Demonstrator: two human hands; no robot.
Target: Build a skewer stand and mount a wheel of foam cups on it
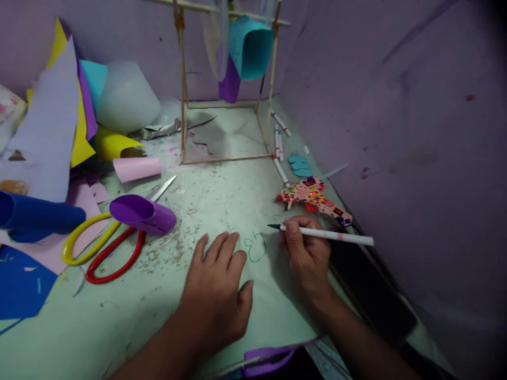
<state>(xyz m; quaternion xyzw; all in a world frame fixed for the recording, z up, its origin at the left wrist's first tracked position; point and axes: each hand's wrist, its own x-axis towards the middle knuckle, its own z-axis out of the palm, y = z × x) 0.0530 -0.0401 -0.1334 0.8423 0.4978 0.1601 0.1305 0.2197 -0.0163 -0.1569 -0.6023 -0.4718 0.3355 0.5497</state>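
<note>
In my right hand [307, 253] is a white marker pen [336, 235], held between thumb and fingers with its dark green tip pointing left. The tip is a little to the right of a small green outline drawing [255, 247] on the pale green surface [166, 322]. My left hand [217, 287] lies palm down on that surface, fingers spread, just left of the drawing. Beyond my right hand lies a flower-patterned, bird-like shape [315, 198]. Scissors [114, 237] with one yellow and one red handle lie to the left, partly covered by a purple paper tube [143, 214].
A thin stick frame [227, 158] stands at the back, with a cyan paper tube [251, 47] hanging in it. Several white markers [279, 142] lie beside it. Coloured paper [43, 121] and a blue roll [43, 214] crowd the left. A wall [415, 158] bounds the right.
</note>
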